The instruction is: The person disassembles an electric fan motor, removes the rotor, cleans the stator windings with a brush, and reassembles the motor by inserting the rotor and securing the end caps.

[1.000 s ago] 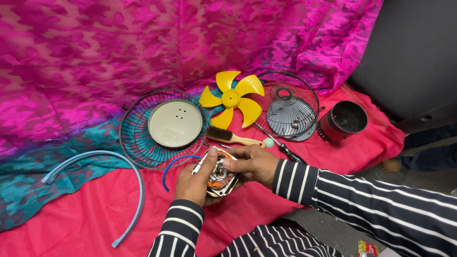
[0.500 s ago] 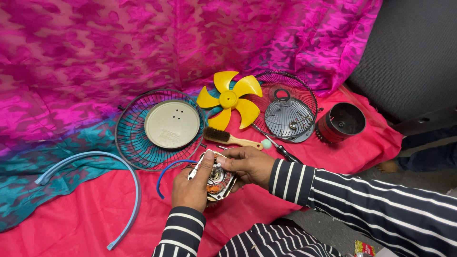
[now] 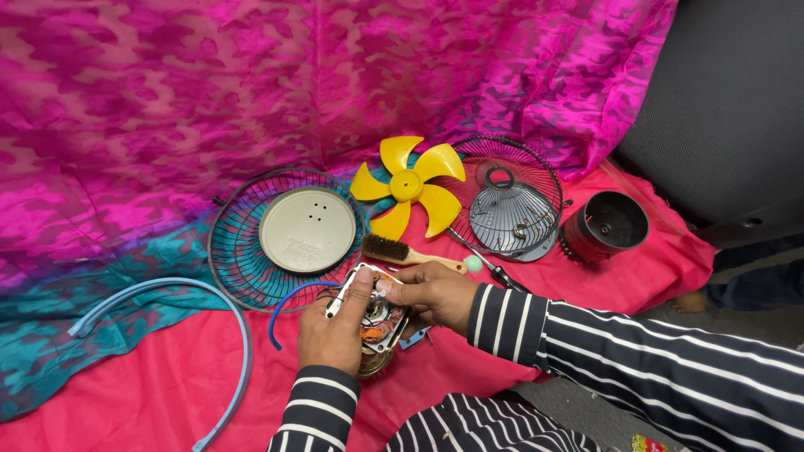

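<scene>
Gripping the fan motor [image 3: 374, 322], left hand [image 3: 335, 331] and right hand [image 3: 435, 293] stay put.

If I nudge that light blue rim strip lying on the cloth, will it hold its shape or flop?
The light blue rim strip looks thin and open-ended, so it would probably flex and spring rather than stay rigid. It seems light for its span. Lying flat on the pink cloth, it should slide or drag, not roll.

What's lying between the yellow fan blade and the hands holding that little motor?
In the head view, a wooden-handled brush lies on the red cloth between the yellow fan blade and the hands gripping the motor.
</scene>
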